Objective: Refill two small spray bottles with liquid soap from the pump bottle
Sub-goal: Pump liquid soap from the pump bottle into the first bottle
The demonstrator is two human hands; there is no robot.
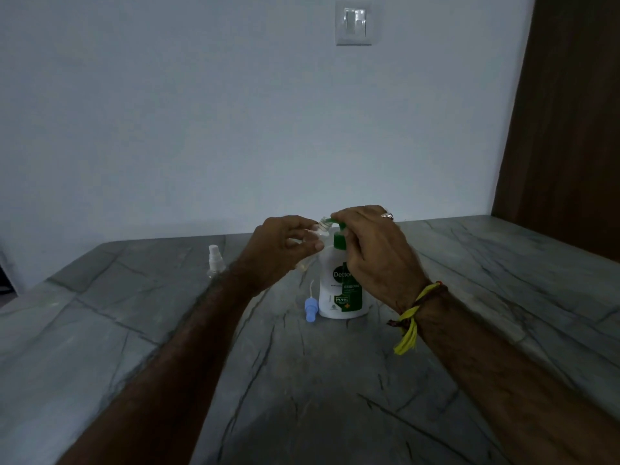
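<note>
Dettol pump bottle [340, 290] stands upright mid-counter, white body, green label and green pump head. I see the right hand [375, 250] on top of it, fingers curled over the pump head, ring on one finger, yellow and brown threads [414, 313] tied at the wrist. Left hand [285, 248] pinches a small clear spray bottle [313, 239] between thumb and fingers, tilted, its open neck up at the pump spout, touching or nearly so; can't tell which. Some yellowish liquid shows in its lower end. Blue spray cap [310, 308] with its dip tube lies on the marble counter [335, 380] just beside the pump bottle's base, at its 8 o'clock. Second spray bottle [214, 261], white cap on, stands upright at 9 o'clock from the pump bottle, well apart, behind my left forearm. Wall switch [355, 23] at 12 o'clock, wooden door [570, 129] at 2 o'clock. Lighting dim.
</note>
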